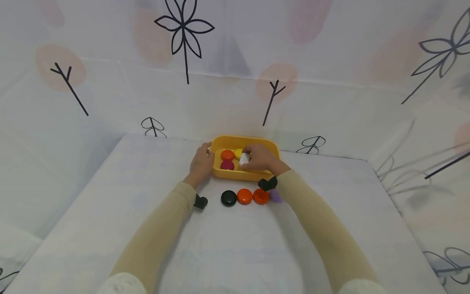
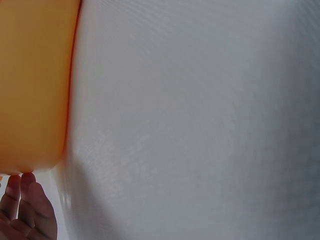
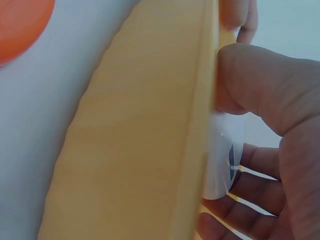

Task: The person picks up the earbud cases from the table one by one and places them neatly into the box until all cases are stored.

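My right hand reaches over the front wall of a yellow plastic bin and pinches a smooth white rounded piece. In the right wrist view, the white piece shows a dark mark, and the bin's wall partly hides it. Inside the bin lie an orange round piece, a dark pink one and a partly covered yellow one. At the bin's left end, my left hand touches the outside; its fingertips meet the wall in the left wrist view.
On the white-covered table, before the bin, sits a row: a black disc, an orange disc, a red-orange disc and a purple piece partly behind the right sleeve. A patterned cloth hangs behind.
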A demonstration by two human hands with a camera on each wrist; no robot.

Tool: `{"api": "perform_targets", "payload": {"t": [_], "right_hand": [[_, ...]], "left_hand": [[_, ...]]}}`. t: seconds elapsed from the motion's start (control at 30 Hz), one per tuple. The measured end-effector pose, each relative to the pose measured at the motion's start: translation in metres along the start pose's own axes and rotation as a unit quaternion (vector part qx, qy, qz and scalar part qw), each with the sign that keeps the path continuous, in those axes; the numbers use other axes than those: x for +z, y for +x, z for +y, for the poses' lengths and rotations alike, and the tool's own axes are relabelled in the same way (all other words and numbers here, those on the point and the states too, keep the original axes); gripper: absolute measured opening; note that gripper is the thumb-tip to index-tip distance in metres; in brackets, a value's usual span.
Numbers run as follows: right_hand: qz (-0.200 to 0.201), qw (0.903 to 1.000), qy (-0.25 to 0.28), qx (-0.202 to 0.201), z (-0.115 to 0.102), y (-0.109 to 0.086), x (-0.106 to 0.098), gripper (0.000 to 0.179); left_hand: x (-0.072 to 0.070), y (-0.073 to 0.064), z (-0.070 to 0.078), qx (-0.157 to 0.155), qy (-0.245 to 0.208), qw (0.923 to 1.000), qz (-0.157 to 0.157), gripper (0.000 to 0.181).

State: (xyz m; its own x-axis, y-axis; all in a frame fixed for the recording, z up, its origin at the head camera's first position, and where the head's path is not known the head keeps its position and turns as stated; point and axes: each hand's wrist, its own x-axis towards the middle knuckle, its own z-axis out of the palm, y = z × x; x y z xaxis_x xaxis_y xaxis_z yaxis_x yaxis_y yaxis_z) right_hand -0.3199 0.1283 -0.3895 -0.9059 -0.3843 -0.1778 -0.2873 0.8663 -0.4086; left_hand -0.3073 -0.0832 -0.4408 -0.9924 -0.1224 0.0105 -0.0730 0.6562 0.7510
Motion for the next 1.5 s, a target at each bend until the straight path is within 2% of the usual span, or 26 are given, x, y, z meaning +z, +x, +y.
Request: {"api": "perform_targets", "payload": {"t": [0.3, 0.53, 1.1, 1.27, 1.5], "right_hand": [[0.027, 0.9987, -0.021, -0.036, -0.004, -0.014, -0.007, 0.058], [0.032, 0.9974, -0.043, -0.049, -0.011, -0.025, -0.011, 0.056], [0.065, 0.9870, -0.101, -0.107, -0.034, -0.054, -0.010, 0.055], [0.060, 0.9856, -0.109, -0.115, -0.040, -0.066, -0.003, 0.058], [0.049, 0.9864, -0.082, -0.134, -0.047, -0.079, 0.004, 0.057]], "left_hand": [[0.000, 0.000, -0.003, -0.006, -0.002, 1.0000, -0.007, 0.046], [-0.001, -0.002, -0.002, -0.008, -0.002, 1.0000, -0.005, 0.046], [-0.006, -0.004, 0.004, -0.009, -0.003, 0.9999, -0.011, 0.046], [-0.005, -0.003, 0.003, -0.010, 0.000, 0.9999, -0.012, 0.046], [-0.003, -0.002, 0.001, -0.004, -0.002, 0.9999, -0.011, 0.046]]}}
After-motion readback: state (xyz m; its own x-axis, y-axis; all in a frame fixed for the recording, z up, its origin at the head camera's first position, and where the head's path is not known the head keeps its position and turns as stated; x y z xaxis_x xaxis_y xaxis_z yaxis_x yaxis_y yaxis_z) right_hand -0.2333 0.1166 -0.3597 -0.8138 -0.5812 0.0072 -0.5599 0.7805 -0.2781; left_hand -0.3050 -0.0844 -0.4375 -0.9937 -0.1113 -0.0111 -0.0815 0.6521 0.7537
